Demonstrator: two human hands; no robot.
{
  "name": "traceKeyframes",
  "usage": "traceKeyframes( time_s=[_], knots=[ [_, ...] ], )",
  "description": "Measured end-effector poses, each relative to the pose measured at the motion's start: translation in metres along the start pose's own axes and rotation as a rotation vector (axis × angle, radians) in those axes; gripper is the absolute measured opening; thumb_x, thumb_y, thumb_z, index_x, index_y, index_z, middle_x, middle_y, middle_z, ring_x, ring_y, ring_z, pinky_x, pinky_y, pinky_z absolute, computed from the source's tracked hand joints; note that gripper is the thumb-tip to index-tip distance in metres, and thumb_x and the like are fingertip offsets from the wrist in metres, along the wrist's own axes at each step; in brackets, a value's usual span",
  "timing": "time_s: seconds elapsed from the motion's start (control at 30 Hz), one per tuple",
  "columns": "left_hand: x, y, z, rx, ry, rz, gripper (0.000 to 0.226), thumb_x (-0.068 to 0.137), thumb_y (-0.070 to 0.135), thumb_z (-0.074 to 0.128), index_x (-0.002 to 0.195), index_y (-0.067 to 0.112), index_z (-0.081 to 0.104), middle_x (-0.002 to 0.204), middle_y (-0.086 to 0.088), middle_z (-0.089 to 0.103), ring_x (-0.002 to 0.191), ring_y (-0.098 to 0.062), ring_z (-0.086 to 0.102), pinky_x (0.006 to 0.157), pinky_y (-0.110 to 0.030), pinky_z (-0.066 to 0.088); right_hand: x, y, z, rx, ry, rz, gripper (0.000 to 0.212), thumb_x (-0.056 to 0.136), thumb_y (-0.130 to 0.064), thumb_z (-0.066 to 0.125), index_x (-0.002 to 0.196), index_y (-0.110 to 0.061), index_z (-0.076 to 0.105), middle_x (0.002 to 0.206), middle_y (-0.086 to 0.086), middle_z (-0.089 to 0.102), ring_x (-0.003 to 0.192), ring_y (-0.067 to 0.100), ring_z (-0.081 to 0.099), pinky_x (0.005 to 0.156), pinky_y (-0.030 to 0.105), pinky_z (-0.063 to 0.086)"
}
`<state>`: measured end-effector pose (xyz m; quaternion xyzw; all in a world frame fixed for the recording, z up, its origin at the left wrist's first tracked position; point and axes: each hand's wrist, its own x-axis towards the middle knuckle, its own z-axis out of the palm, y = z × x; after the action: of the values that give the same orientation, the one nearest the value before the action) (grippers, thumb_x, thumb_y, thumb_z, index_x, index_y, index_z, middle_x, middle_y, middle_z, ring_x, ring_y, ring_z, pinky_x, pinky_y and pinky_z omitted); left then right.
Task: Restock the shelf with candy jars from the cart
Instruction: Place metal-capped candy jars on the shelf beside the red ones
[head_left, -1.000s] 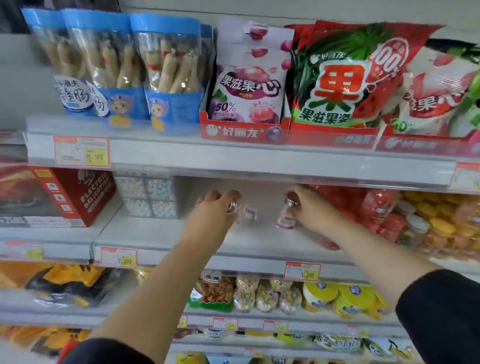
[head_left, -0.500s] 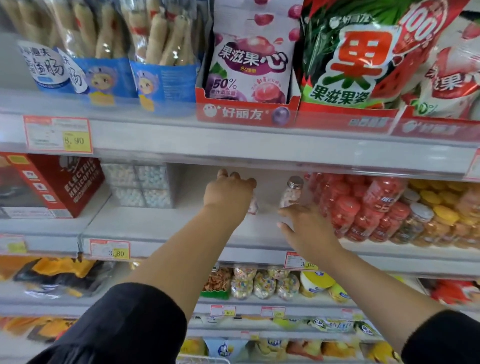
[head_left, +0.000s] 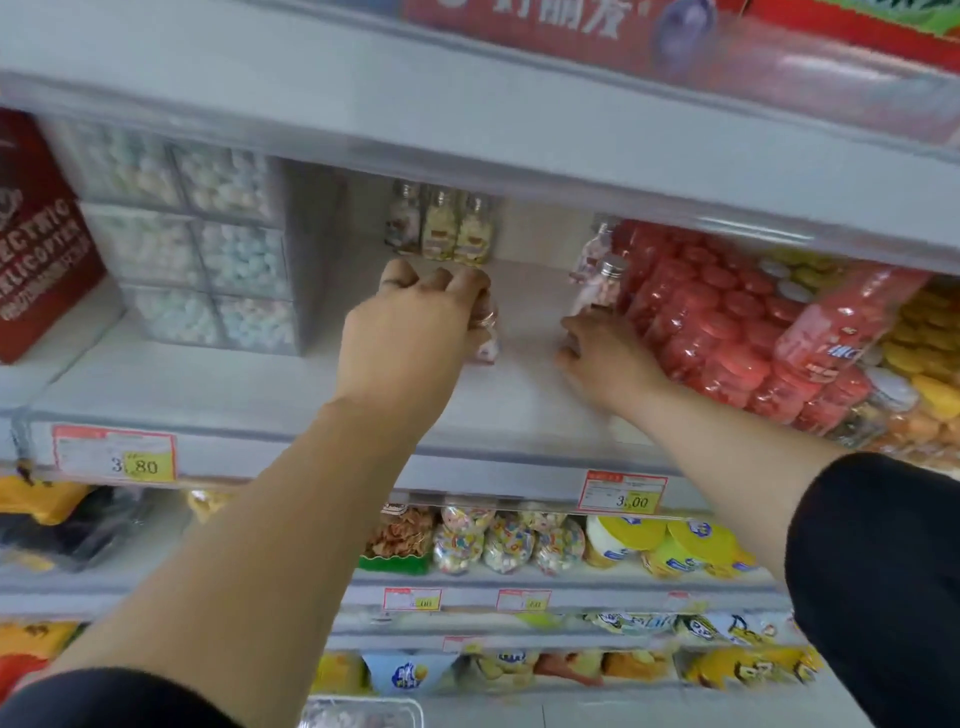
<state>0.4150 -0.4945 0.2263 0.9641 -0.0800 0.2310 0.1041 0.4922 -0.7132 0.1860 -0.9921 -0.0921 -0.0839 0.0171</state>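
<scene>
Gripping a small candy jar (head_left: 487, 339), left hand (head_left: 410, 332) faces three jars (head_left: 440, 228) at 12 o'clock; right hand (head_left: 610, 361), fingers loose, touches a silver-capped jar (head_left: 600, 288), red jars (head_left: 711, 322) at 3 o'clock.

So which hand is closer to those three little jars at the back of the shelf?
Left. The left hand is just in front of the three jars, gripping a small jar. The right hand is farther right, at the silver-capped jar beside the red jars.

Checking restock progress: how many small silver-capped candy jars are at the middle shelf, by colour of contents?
Yellow jars: 2
Pink-and-white jars: 3
Held jar in left hand, colour unclear: 1
Total: 6
</scene>
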Motion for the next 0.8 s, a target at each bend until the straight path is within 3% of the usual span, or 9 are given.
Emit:
traceKeyframes(
  time_s=[0.13, 0.6, 0.7, 0.8],
  knots=[
    [0.0, -0.006, -0.001, -0.068, -0.001, -0.047, 0.034, 0.099, 0.043, 0.052, 0.13, 0.032, 0.051, 0.118, 0.006, 0.064, 0.119, -0.027, 0.043, 0.058, -0.033, 0.037, 0.017, -0.005, 0.005, -0.015, 0.007, 0.077, 0.042, 0.096, -0.029, 0.046, 0.127, -0.003, 0.059, 0.131, 0.024, 0.055, 0.124, 0.039, 0.048, 0.107, 0.039, 0.034],
    [0.004, -0.002, 0.001, -0.098, -0.021, -0.03, 0.04, 0.097, 0.043, 0.054, 0.136, 0.036, 0.049, 0.124, 0.009, 0.063, 0.121, -0.026, 0.043, 0.06, -0.031, 0.037, 0.046, 0.006, 0.018, 0.093, 0.0, 0.224, 0.051, 0.095, -0.033, 0.046, 0.135, -0.001, 0.051, 0.141, 0.025, 0.046, 0.132, 0.039, 0.042, 0.112, 0.043, 0.033],
    [0.008, -0.002, 0.0, -0.098, -0.045, -0.019, 0.039, 0.097, 0.044, 0.053, 0.135, 0.036, 0.051, 0.124, 0.008, 0.063, 0.119, -0.028, 0.044, 0.062, -0.032, 0.039, 0.031, -0.004, 0.009, 0.342, 0.088, 0.153, 0.045, 0.095, -0.015, 0.05, 0.138, -0.003, 0.051, 0.141, 0.021, 0.05, 0.133, 0.035, 0.043, 0.113, 0.038, 0.033],
    [0.013, -0.002, -0.002, -0.114, -0.078, -0.02, 0.035, 0.096, 0.045, 0.053, 0.131, 0.036, 0.055, 0.121, 0.008, 0.064, 0.117, -0.027, 0.046, 0.065, -0.033, 0.041, -0.004, -0.027, -0.013, 0.801, -0.066, -0.003, 0.056, 0.086, 0.002, 0.06, 0.139, -0.012, 0.051, 0.128, 0.006, 0.059, 0.124, 0.022, 0.054, 0.102, 0.027, 0.042]
  ],
)
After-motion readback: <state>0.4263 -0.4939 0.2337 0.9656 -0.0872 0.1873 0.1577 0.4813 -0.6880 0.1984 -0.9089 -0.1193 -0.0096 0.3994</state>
